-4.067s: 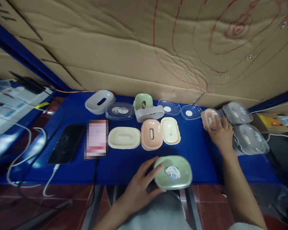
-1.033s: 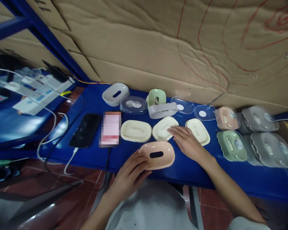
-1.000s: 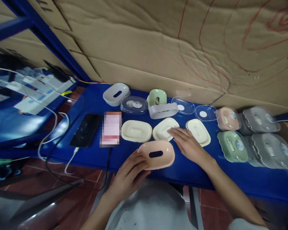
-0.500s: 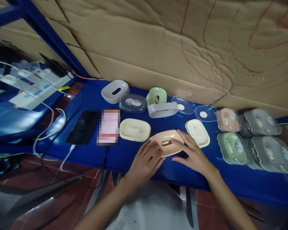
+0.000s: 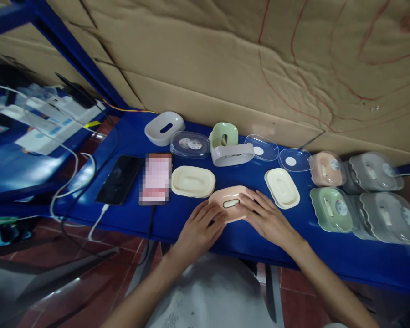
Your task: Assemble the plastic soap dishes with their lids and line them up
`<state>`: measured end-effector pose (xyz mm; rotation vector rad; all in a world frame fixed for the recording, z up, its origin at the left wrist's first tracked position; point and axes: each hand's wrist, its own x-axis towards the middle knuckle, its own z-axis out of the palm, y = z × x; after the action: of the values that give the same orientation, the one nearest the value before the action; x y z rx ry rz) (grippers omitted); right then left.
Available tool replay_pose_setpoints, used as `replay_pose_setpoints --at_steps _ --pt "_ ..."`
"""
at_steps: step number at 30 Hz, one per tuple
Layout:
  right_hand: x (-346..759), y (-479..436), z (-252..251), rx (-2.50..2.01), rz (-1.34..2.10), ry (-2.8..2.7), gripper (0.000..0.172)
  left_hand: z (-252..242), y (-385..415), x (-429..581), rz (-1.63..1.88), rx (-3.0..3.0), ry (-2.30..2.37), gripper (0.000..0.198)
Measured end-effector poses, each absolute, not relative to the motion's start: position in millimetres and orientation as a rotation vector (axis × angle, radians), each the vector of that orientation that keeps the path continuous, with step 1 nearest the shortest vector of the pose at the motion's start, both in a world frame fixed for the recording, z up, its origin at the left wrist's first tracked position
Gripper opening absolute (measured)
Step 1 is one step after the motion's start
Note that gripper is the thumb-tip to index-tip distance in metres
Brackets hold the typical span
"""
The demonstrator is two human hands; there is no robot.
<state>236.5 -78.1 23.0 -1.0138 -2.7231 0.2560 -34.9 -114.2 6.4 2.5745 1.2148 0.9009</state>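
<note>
A pink soap-dish tray (image 5: 229, 201) with an oval slot sits on a cream piece near the front of the blue table (image 5: 205, 228). My left hand (image 5: 198, 226) presses its left end, fingers closed against it. On the tray's right end rests my right hand (image 5: 266, 218), fingers laid over the rim. A cream dish base (image 5: 192, 181) lies to the left and a cream tray (image 5: 282, 187) to the right.
At the back stand a grey tray (image 5: 164, 128), a clear lid (image 5: 190, 144), a green piece on a grey one (image 5: 231, 146) and two more clear lids (image 5: 261, 147). Closed soap boxes (image 5: 331, 202) crowd the right. Two phones (image 5: 120, 179) with cables lie left.
The pink tray went from in front of me onto the cream piece in the middle of the table. Both hands now press on its two ends.
</note>
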Motion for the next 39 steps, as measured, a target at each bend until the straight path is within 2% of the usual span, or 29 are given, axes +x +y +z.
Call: replay_pose_setpoints --at_steps 4,8,11,15,18,21,25,28,31,33,36,39 --pt "265 -59 33 -1.071 0.196 -2.63 0.048 5 -118 -39 0.919 2.513 1.166 0.027" --pt "309 -8 37 -1.634 -0.131 -2.275 0.045 5 -119 -41 0.997 2.373 1.2 0.024" --pt "324 24 31 -1.886 -0.13 -2.195 0.033 8 -117 -41 1.021 2.309 1.2 0.022" --pt "322 35 28 -1.833 -0.003 -2.035 0.03 12 -113 -40 1.027 2.316 1.148 0.024" --pt "317 17 40 -1.716 0.061 -1.826 0.035 11 -114 -41 1.038 2.329 1.136 0.032" --pt "302 -20 52 -1.539 0.312 -1.551 0.035 5 -118 -42 1.051 2.333 1.191 0.054" --pt "254 -81 45 -1.281 0.998 -1.243 0.021 -2 -123 -43 1.057 2.287 1.238 0.074" --pt "218 -112 30 -1.248 1.261 -1.067 0.016 -2 -122 -44 1.003 2.293 1.207 0.076" --pt "206 -128 20 -1.262 1.351 -1.027 0.02 0 -119 -46 0.953 2.319 1.186 0.071" --pt "213 -134 18 -1.366 1.318 -1.161 0.024 1 -117 -46 0.94 2.313 1.182 0.069" --pt "230 -138 20 -1.613 0.981 -1.463 0.027 2 -117 -47 0.933 2.282 1.2 0.07" --pt "237 -136 24 -1.662 0.598 -1.759 0.058 0 -118 -48 0.932 2.257 1.215 0.074"
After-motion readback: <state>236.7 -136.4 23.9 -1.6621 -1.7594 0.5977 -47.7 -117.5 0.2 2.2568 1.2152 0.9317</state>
